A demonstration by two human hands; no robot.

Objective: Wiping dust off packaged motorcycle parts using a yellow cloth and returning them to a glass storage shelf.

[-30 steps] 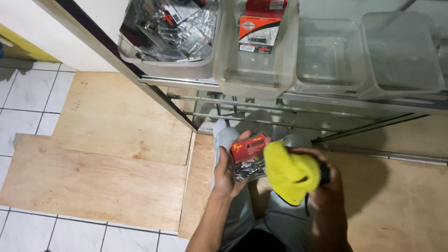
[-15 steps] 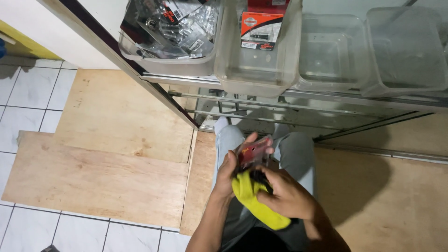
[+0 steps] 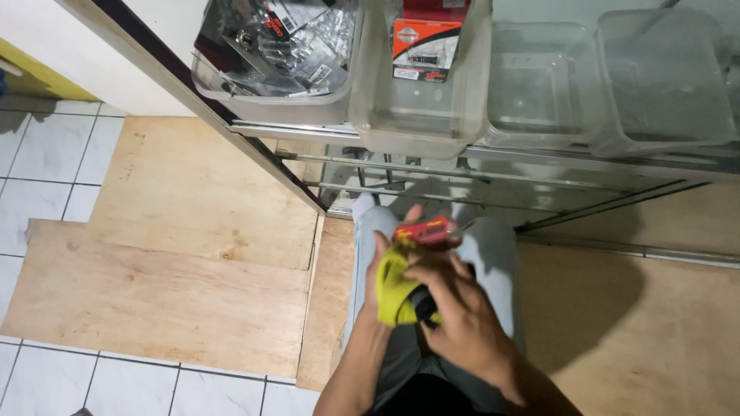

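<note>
My left hand [image 3: 379, 266] holds a small red blister package [image 3: 426, 231] in front of my lap, its clear plastic part mostly hidden. My right hand [image 3: 455, 308] presses a yellow cloth [image 3: 395, 289] against the package, with a dark object showing under the cloth at the palm. Both hands are above my grey trouser legs [image 3: 493, 254]. Straight ahead stands a glass shelf [image 3: 539, 158] carrying clear plastic tubs.
The left tub [image 3: 277, 54] is full of packaged metal parts. The middle tub [image 3: 416, 108] holds a red and white carded package; two tubs to the right [image 3: 539, 85] look bare. Plywood boards [image 3: 177, 262] cover the white tile floor [image 3: 46, 154].
My right hand with the yellow cloth has come from the right side onto the red package and now covers most of it. The left hand has stayed in place.
</note>
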